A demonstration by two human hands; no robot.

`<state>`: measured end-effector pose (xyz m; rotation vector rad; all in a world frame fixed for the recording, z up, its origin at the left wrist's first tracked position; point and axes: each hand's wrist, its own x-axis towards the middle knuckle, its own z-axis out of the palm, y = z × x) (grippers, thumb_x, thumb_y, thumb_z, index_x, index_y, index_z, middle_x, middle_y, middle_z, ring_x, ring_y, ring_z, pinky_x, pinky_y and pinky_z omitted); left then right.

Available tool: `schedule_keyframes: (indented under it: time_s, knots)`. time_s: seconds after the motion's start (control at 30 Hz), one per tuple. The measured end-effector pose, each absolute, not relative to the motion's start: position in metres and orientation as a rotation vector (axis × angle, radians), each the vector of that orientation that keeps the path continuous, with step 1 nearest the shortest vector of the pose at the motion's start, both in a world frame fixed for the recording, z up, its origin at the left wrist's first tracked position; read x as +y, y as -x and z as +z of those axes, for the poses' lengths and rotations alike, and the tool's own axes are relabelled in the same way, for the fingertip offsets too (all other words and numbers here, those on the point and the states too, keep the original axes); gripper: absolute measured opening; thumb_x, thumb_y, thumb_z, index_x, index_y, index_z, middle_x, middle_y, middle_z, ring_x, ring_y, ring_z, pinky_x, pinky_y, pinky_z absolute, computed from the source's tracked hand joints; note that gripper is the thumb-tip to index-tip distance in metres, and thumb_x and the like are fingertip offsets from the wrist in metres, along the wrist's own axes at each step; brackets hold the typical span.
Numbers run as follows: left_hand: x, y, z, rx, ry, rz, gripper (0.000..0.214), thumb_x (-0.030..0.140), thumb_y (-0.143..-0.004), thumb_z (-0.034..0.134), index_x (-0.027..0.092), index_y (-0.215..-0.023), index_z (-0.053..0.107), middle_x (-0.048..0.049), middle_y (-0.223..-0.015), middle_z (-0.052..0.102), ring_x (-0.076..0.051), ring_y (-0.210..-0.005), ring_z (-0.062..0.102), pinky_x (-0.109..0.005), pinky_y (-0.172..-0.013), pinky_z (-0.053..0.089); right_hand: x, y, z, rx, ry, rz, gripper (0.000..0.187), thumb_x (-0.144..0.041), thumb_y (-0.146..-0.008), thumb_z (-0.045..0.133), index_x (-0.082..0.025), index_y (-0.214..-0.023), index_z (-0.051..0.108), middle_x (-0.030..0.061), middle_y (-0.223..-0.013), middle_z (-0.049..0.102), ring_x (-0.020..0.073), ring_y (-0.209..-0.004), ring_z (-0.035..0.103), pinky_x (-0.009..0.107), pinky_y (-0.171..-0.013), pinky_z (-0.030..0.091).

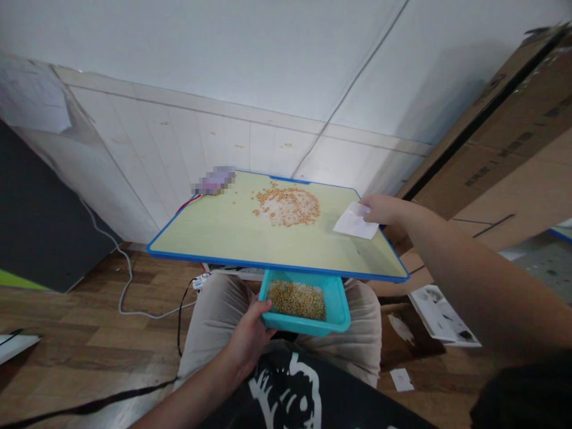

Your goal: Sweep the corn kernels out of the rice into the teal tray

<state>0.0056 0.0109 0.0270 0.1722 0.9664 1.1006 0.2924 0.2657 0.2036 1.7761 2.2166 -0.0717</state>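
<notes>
Corn kernels: one lot in a teal tray, gripped at its left rim by the left hand, just under the near edge of the blue-rimmed table. Mixed pile of kernels and white grains: far centre of tabletop. Right hand: pinching a white card lying on the table, right of the pile, apart from it. Risk, judged: one-sided grip may tip the tray; kernels swept off-line could miss it and scatter on the floor.
</notes>
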Motion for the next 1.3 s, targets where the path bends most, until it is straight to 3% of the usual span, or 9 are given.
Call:
schedule_keyframes:
  time_s: [0.23, 0.6, 0.87, 1.07, 1.3]
  knots:
    - [0.009, -0.006, 0.023, 0.97, -0.165, 1.11, 0.053, 0.033, -0.082, 0.072, 0.023, -0.134, 0.065, -0.0114, -0.139, 0.078, -0.035, -0.14, 0.066, -0.049, -0.118, 0.051, 0.299, -0.276, 0.201, 2.284, -1.837, 0.235, 0.048, -0.006, -0.088, 0.057, -0.012, -0.129, 0.08, 0.0187, -0.126, 0.081, 0.0292, -0.117, 0.074, 0.03, -0.087, 0.052]
    - [0.007, -0.006, 0.009, 0.925, -0.182, 1.102, 0.093, 0.045, -0.067, 0.088, 0.019, -0.15, 0.057, -0.0171, -0.149, 0.072, -0.044, -0.144, 0.061, -0.059, -0.124, 0.044, 0.341, -0.235, 0.186, 2.534, -1.653, 0.373, 0.035, -0.013, -0.093, 0.058, -0.017, -0.121, 0.078, 0.0159, -0.114, 0.081, 0.0276, -0.103, 0.073, 0.032, -0.076, 0.045]
    - [0.008, -0.009, -0.003, 0.902, -0.182, 1.142, 0.087, 0.041, -0.075, 0.083, 0.022, -0.156, 0.055, -0.0153, -0.144, 0.075, -0.044, -0.141, 0.064, -0.064, -0.124, 0.043, 0.356, -0.218, 0.174, 2.567, -1.535, 0.369, 0.031, -0.01, -0.094, 0.057, -0.018, -0.117, 0.077, 0.0139, -0.111, 0.08, 0.0237, -0.098, 0.07, 0.03, -0.071, 0.038]
    - [0.009, -0.007, 0.008, 0.923, -0.222, 1.097, 0.094, 0.046, -0.068, 0.088, 0.022, -0.153, 0.056, -0.0149, -0.143, 0.075, -0.044, -0.143, 0.062, -0.062, -0.124, 0.043, 0.354, -0.214, 0.173, 2.531, -1.569, 0.355, 0.034, -0.008, -0.092, 0.059, -0.019, -0.119, 0.077, 0.0133, -0.112, 0.079, 0.0232, -0.098, 0.069, 0.03, -0.072, 0.037]
    - [0.004, -0.005, 0.008, 0.916, -0.231, 1.106, 0.084, 0.045, -0.068, 0.089, 0.023, -0.144, 0.063, -0.0145, -0.143, 0.075, -0.044, -0.142, 0.062, -0.061, -0.121, 0.047, 0.351, -0.214, 0.169, 2.504, -1.593, 0.338, 0.034, -0.008, -0.092, 0.059, -0.018, -0.12, 0.077, 0.0137, -0.113, 0.08, 0.0228, -0.098, 0.069, 0.029, -0.073, 0.039]
